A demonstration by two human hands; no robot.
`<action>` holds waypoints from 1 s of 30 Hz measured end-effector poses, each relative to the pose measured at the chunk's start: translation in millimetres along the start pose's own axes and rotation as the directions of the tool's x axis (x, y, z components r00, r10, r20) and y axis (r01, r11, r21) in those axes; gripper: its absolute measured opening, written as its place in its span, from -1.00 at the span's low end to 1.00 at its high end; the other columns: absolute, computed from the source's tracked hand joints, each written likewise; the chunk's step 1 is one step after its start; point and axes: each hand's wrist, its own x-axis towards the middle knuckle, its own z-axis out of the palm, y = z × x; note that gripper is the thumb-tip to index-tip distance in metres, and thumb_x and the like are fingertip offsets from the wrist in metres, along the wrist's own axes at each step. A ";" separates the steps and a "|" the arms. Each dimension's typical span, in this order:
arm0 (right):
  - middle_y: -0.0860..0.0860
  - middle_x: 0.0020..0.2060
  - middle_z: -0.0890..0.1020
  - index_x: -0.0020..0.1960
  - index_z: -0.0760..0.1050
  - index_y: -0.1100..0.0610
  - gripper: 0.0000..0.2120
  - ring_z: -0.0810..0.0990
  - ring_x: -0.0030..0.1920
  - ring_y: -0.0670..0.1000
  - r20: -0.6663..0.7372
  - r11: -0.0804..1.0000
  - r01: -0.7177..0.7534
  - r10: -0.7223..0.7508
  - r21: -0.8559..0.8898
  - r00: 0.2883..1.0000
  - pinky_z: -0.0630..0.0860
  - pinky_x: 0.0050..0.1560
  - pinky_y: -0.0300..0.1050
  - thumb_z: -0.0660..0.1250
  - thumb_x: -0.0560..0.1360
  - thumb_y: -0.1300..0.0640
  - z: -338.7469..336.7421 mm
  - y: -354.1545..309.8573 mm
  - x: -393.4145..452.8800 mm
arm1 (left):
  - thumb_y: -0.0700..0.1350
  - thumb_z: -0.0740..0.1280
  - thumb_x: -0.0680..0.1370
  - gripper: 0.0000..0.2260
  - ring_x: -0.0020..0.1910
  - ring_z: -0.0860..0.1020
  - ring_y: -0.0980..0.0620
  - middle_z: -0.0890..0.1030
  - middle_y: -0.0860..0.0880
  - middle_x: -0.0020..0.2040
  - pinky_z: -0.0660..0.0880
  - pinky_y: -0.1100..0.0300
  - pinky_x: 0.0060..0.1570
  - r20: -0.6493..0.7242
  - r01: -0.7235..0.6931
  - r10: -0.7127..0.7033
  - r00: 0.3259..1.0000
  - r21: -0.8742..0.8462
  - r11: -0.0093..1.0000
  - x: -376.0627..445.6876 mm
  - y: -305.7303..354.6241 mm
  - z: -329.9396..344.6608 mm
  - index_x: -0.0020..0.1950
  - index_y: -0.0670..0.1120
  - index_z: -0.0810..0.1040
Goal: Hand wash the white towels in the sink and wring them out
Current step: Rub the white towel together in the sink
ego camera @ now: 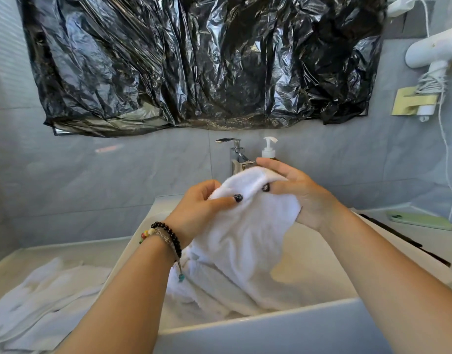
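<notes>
I have the soft white terry towel [247,226] lifted over the white rectangular ceramic sink [270,325], its lower part trailing down into the basin. My left hand [202,208] pinches the top fold between thumb and curled fingers; my right hand [293,187] pinches the same fold with its thumb, its fingers wrapped round the back. The two hands sit close together on one bunched ridge of cloth. To scrub well, I think I should keep both grips firm and rub the fold against itself, then shift along to fresh cloth, staying low over the basin so drips fall inside. More crumpled white towels [48,302] lie on the pale table left of the sink, well apart. The chrome tap [235,154] stands behind my hands.
</notes>
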 end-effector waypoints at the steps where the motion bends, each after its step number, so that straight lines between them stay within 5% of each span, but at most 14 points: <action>1: 0.13 0.13 0.63 0.31 0.50 0.14 -0.43 0.64 0.06 0.11 0.089 0.995 -0.043 0.034 0.095 0.995 0.61 -0.02 -0.07 0.43 0.30 0.33 -0.7 -4.1 -3.6 | 0.01 0.50 0.29 -0.49 -0.16 0.53 -0.07 0.56 -0.16 -0.13 0.47 0.01 -0.10 -0.002 0.000 0.000 1.000 -0.039 0.999 0.2 -1.2 0.7 0.04 -0.31 0.49; 3: 0.19 0.22 0.57 0.35 0.47 0.20 -0.45 0.58 0.19 0.16 0.204 0.985 -0.093 0.062 0.147 0.977 0.58 0.13 0.00 0.45 0.37 0.27 -2.1 -5.7 -7.6 | -0.09 0.44 0.39 -0.69 -0.12 0.55 -0.08 0.59 -0.14 -0.10 0.48 -0.02 -0.06 -0.072 -0.023 0.020 0.997 -0.038 0.999 2.4 -4.9 3.0 0.04 -0.21 0.50; 5: 0.21 0.18 0.60 0.31 0.50 0.26 -0.55 0.63 0.13 0.12 0.062 0.974 -0.141 0.132 0.175 0.989 0.60 0.09 -0.03 0.38 0.42 0.27 -0.9 1.5 -4.1 | -0.24 0.37 0.53 -0.90 -0.16 0.58 -0.03 0.63 -0.07 -0.14 0.52 0.06 -0.10 -0.173 -0.047 0.046 0.984 -0.001 0.999 4.0 -7.1 4.8 0.01 -0.11 0.53; 8: 0.14 -0.01 0.67 0.21 0.52 0.27 -0.74 0.67 -0.10 0.04 -0.234 0.945 -0.282 0.316 0.167 0.919 0.63 -0.12 -0.11 0.27 0.54 0.23 13.4 18.8 2.3 | -0.18 0.34 0.59 -0.93 -0.14 0.63 0.00 0.67 -0.06 -0.12 0.59 0.06 -0.09 -0.240 -0.056 0.078 0.968 0.096 0.994 9.4 -10.8 6.0 0.02 -0.11 0.60; 11: 0.12 -0.10 0.69 0.13 0.58 0.17 -0.54 0.63 -0.09 0.09 -0.285 0.865 -0.456 0.500 0.211 0.818 0.56 -0.14 -0.05 0.04 0.65 -0.12 35.1 33.2 2.1 | -0.02 0.31 0.61 -0.68 -0.28 0.46 0.00 0.50 -0.07 -0.28 0.44 0.10 -0.23 -0.303 -0.080 0.124 0.945 0.153 0.985 8.0 -9.3 11.5 -0.14 -0.27 0.53; 13: 0.12 -0.17 0.71 0.03 0.61 0.12 -0.54 0.64 -0.09 0.12 -0.321 0.846 -0.509 0.532 0.160 0.784 0.55 -0.09 -0.05 0.11 0.60 -0.20 48.4 37.8 2.3 | 0.00 0.32 0.61 -0.62 -0.33 0.32 0.02 0.34 -0.04 -0.35 0.30 0.16 -0.30 -0.354 -0.105 0.130 0.926 0.088 0.991 5.0 -7.9 12.4 -0.34 -0.16 0.39; 15: 0.12 -0.15 0.68 0.02 0.61 0.18 -0.68 0.64 -0.10 0.13 -0.492 0.897 -0.441 0.393 0.020 0.777 0.53 -0.08 -0.06 0.26 0.57 -0.06 54.0 43.7 5.8 | 0.04 0.36 0.57 -0.56 -0.40 0.27 0.04 0.29 0.04 -0.43 0.25 0.22 -0.36 -0.379 -0.097 0.078 0.922 -0.030 0.995 3.5 -6.2 9.7 -0.46 0.01 0.30; 17: 0.11 -0.33 0.55 -0.21 0.53 0.25 -0.71 0.51 -0.28 0.07 -0.677 0.947 -0.250 0.050 -0.201 0.734 0.40 -0.25 -0.14 0.26 0.58 0.07 53.9 45.3 11.3 | 0.07 0.40 0.50 -0.67 -0.36 0.39 0.02 0.42 -0.03 -0.39 0.36 0.19 -0.29 -0.333 -0.053 0.034 0.942 -0.048 0.997 2.2 -4.4 7.3 -0.38 -0.04 0.43; 19: 0.01 -0.46 0.38 -0.40 0.32 0.15 -0.60 0.31 -0.40 -0.01 -0.699 0.878 -0.099 -0.299 -0.468 0.649 0.23 -0.39 -0.21 0.21 0.61 0.10 55.0 37.6 11.3 | -0.10 0.34 0.53 -0.83 -0.26 0.51 -0.04 0.56 -0.10 -0.29 0.46 0.10 -0.21 -0.256 -0.002 0.001 0.967 -0.002 1.000 1.3 -5.7 10.0 -0.24 -0.13 0.55; 21: -0.01 -0.41 0.44 -0.35 0.32 0.09 -0.64 0.36 -0.36 -0.02 -0.624 0.774 -0.008 -0.504 -0.633 0.597 0.24 -0.42 -0.30 0.21 0.61 0.06 65.8 29.5 5.5 | -0.21 0.24 0.57 -0.81 -0.21 0.57 -0.08 0.63 -0.11 -0.23 0.50 0.07 -0.18 -0.213 0.028 -0.029 0.977 -0.008 1.000 4.0 -9.6 16.5 -0.19 -0.13 0.59; 23: -0.01 -0.28 0.54 -0.20 0.38 0.06 -0.75 0.47 -0.24 0.03 -0.530 0.698 0.043 -0.580 -0.715 0.619 0.34 -0.30 -0.16 0.23 0.59 -0.04 88.4 31.1 1.0 | -0.11 0.19 0.57 -0.78 -0.17 0.59 -0.12 0.66 -0.10 -0.19 0.54 0.00 -0.12 -0.247 0.029 -0.038 0.968 -0.041 0.999 5.2 -8.3 22.7 -0.17 -0.12 0.59; 26: -0.03 -0.30 0.53 -0.14 0.33 0.03 -0.66 0.52 -0.23 0.06 -0.329 0.574 0.094 -0.587 -0.813 0.739 0.35 -0.31 -0.08 0.07 0.55 -0.23 130.1 46.5 0.7 | 0.00 0.21 0.44 -0.78 -0.30 0.39 -0.08 0.47 -0.04 -0.39 0.37 0.04 -0.26 -0.319 -0.027 0.011 0.948 -0.045 0.999 4.7 -5.6 22.7 -0.34 -0.10 0.41; 28: 0.01 -0.30 0.51 -0.19 0.33 0.06 -0.64 0.50 -0.21 0.10 -0.342 0.588 0.034 -0.516 -0.808 0.786 0.35 -0.27 -0.07 0.05 0.59 -0.19 129.6 48.4 14.4 | 0.03 0.22 0.41 -0.77 -0.30 0.39 -0.05 0.46 -0.05 -0.38 0.34 0.10 -0.24 -0.391 -0.001 -0.112 0.914 -0.278 0.961 -0.2 -1.8 21.2 -0.35 -0.09 0.42; 30: 0.08 -0.27 0.53 -0.25 0.36 0.10 -0.64 0.49 -0.17 0.14 -0.441 0.657 -0.085 -0.399 -0.749 0.804 0.37 -0.22 -0.04 0.08 0.61 -0.09 107.7 45.4 35.8 | 0.18 0.21 0.41 -0.56 -0.13 0.57 -0.16 0.63 -0.17 -0.17 0.50 0.04 -0.06 -0.334 0.015 -0.170 0.927 -0.421 0.907 0.5 -2.5 21.9 -0.14 -0.20 0.59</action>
